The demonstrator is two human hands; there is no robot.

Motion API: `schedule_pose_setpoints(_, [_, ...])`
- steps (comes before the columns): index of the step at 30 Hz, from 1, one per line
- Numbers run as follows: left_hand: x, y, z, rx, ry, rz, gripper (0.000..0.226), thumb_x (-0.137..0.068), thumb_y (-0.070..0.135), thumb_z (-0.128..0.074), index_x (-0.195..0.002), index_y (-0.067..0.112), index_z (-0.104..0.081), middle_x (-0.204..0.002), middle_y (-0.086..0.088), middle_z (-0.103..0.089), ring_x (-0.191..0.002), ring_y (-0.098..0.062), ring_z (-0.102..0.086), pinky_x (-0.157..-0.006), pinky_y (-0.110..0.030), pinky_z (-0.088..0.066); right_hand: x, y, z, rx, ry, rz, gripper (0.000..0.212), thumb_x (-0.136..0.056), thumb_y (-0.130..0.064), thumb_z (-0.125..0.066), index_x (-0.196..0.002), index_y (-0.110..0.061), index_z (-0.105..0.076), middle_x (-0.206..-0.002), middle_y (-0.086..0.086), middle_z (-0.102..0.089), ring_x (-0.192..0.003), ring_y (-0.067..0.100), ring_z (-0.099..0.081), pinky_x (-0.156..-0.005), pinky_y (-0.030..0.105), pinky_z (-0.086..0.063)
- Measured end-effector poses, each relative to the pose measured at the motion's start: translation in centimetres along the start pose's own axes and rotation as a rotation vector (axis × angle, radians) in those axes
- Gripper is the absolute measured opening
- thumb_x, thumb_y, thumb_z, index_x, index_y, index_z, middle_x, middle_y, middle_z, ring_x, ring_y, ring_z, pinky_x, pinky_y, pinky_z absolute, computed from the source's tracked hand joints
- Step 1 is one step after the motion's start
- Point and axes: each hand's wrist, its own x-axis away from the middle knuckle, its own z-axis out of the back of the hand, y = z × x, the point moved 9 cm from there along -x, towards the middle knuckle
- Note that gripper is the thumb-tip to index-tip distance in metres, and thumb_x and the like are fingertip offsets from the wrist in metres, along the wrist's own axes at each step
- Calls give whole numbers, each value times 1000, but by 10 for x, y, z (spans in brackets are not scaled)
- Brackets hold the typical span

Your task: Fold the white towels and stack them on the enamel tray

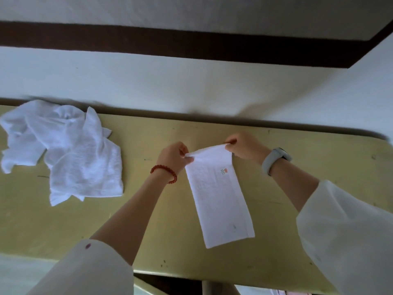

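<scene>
A narrow white towel, folded lengthwise and bearing a small red and green logo, lies on the yellow table in front of me. My left hand pinches its far left corner and my right hand pinches its far right corner, lifting that far edge slightly off the table. A pile of crumpled white towels lies on the table at the left. No enamel tray is in view.
The table's far edge runs against a pale wall with a dark brown stripe. Its near edge is close to my body. A red bead bracelet is on my left wrist and a pale watch on my right.
</scene>
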Motion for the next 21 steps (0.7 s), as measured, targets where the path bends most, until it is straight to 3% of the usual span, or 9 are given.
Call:
schedule_pose_setpoints(3, [-4,20,10,-58,60,-94,15,-84,17,-62,-96,8,-62,-85,3,-52,-79,-12,-48,-71,-21,-36,6,-9,17,46,92,71,26,-89,-3,-44,-105,5,-63,-105,18,-65,-96,27,-58,-76,23,-39])
schedule_pose_setpoints(5, [-4,33,21,-71,152,-161,13,-85,18,-60,-96,10,-63,-87,4,-51,-77,-12,-48,-70,-22,-37,13,-17,38,33,254,132,25,-88,-2,-45,-105,1,-63,-107,14,-65,-99,25,-57,-76,18,-34])
schedule_pose_setpoints(8, [6,44,40,-28,301,-221,11,-86,16,-58,-94,12,-64,-93,5,-51,-70,-14,-48,-67,-26,-42,32,-28,60,-22,445,244,21,-87,-2,-48,-99,-3,-65,-100,12,-61,-90,22,-57,-81,23,-39])
schedule_pose_setpoints(12, [32,51,47,-71,410,-362,7,-82,9,-62,-88,7,-65,-97,-3,-58,-60,-21,-51,-59,-25,-38,67,-30,55,8,548,364,17,-85,0,-53,-97,-3,-64,-97,12,-58,-75,22,-56,-67,26,-43])
schedule_pose_setpoints(16, [57,38,19,-125,330,-538,13,-72,-6,-64,-79,6,-62,-89,-7,-59,-51,-26,-56,-47,-30,-48,101,-16,19,65,519,445,16,-87,-7,-50,-97,-4,-63,-98,10,-60,-63,24,-60,-52,34,-52])
schedule_pose_setpoints(21, [77,11,-24,-64,214,-623,14,-73,1,-58,-80,12,-56,-88,-5,-58,-53,-26,-58,-45,-37,-52,117,14,-19,130,478,452,26,-83,-16,-43,-90,-5,-66,-92,11,-63,-52,24,-58,-42,22,-44])
